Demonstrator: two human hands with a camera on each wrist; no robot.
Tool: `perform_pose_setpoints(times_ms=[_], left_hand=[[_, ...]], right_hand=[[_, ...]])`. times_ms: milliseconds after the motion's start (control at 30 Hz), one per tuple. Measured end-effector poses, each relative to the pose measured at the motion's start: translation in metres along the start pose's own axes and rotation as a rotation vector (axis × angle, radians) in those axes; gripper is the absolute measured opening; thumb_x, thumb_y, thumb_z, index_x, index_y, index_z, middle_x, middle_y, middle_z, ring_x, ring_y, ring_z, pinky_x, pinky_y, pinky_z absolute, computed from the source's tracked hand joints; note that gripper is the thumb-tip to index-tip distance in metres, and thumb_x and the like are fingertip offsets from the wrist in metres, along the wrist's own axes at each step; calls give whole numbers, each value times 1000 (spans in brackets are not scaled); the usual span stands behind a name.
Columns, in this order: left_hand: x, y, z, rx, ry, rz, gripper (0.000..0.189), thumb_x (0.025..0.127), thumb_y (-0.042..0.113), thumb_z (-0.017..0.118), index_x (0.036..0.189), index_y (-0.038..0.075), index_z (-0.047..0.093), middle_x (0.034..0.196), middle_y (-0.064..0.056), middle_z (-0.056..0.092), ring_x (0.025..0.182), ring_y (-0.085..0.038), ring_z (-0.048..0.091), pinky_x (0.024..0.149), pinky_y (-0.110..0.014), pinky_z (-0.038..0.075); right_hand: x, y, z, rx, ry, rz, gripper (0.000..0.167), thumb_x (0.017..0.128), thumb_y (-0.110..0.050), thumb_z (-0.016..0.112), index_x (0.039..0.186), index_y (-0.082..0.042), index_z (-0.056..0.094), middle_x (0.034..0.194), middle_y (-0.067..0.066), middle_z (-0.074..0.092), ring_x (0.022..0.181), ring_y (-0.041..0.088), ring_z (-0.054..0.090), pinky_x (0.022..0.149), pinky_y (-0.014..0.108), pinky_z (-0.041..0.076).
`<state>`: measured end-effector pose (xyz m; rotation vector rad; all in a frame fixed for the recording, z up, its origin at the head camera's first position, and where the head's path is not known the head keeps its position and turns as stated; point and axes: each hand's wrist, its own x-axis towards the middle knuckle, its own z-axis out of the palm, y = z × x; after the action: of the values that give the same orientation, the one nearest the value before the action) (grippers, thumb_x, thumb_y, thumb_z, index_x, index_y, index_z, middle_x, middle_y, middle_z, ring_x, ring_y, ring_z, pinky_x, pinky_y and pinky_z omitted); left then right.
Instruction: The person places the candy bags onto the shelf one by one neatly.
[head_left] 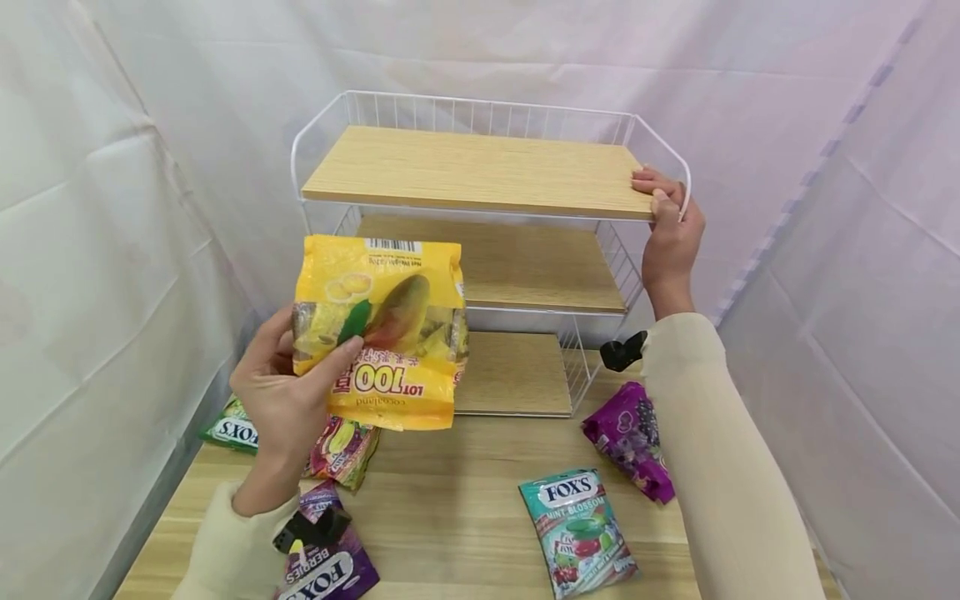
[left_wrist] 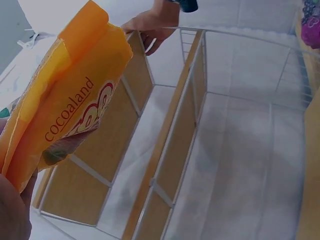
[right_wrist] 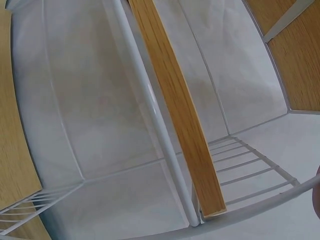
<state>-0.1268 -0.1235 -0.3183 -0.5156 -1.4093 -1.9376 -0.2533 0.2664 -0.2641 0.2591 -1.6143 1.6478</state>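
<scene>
My left hand (head_left: 281, 404) grips a yellow candy bag (head_left: 408, 333) marked LOT 100 and cocoaland, thumb across its front. The bag is upside down in the head view, held in front of the lower left of a three-tier shelf rack (head_left: 480, 171) with wooden boards and a white wire frame. In the left wrist view the bag's orange end (left_wrist: 75, 80) shows close up. My right hand (head_left: 671, 237) holds the front right corner of the top tier, fingers over the board and thumb at its edge. Only a sliver of a finger (right_wrist: 316, 200) enters the right wrist view.
On the wooden table (head_left: 442, 508) lie a teal Fox's bag (head_left: 577, 533), a purple grape-printed bag (head_left: 633, 442) beside my right sleeve, a purple Fox's berries bag (head_left: 348, 562), a red-and-yellow bag (head_left: 345, 450) and a green Fox's bag (head_left: 232, 427). White sheeting surrounds the table.
</scene>
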Motion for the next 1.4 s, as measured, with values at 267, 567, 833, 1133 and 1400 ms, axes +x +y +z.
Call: perform_pose_setpoints(times_ms=[267, 567, 833, 1133, 1400], left_hand=[[19, 8, 3, -11, 87, 9, 52, 67, -16, 75, 117, -7, 63, 95, -17, 71, 77, -20, 70, 65, -22, 55], [50, 15, 10, -70, 173, 60, 52, 64, -15, 76, 114, -6, 65, 91, -22, 70, 73, -24, 70, 63, -25, 56], [71, 22, 19, -156, 182, 71, 51, 62, -17, 75, 111, -7, 66, 96, -26, 68, 76, -28, 69, 66, -27, 56], [84, 18, 22, -171, 152, 40, 52, 63, -17, 76, 112, -6, 67, 94, -27, 67, 70, -28, 69, 61, -28, 57], [93, 17, 25, -172, 146, -34, 51, 66, -12, 78, 115, -2, 67, 91, -24, 69, 69, -26, 70, 59, -28, 56]], right_hand=[[-1, 0, 2, -29, -23, -2, 33, 92, -9, 39, 94, -2, 71, 118, 14, 63, 123, 18, 50, 100, 31, 42], [-4, -5, 1, -64, -21, -1, 33, 93, -9, 38, 95, -1, 71, 119, 14, 63, 123, 17, 51, 99, 31, 43], [-3, 0, 3, -78, -18, -39, 33, 93, -9, 39, 93, -3, 72, 116, 11, 65, 123, 16, 50, 101, 29, 40], [-7, -1, 9, -64, -20, -44, 33, 92, -9, 40, 91, -3, 72, 113, 10, 66, 123, 17, 50, 102, 30, 39], [-7, -1, 10, -79, -22, -34, 33, 93, -9, 40, 93, -3, 72, 116, 9, 66, 124, 15, 50, 101, 29, 39]])
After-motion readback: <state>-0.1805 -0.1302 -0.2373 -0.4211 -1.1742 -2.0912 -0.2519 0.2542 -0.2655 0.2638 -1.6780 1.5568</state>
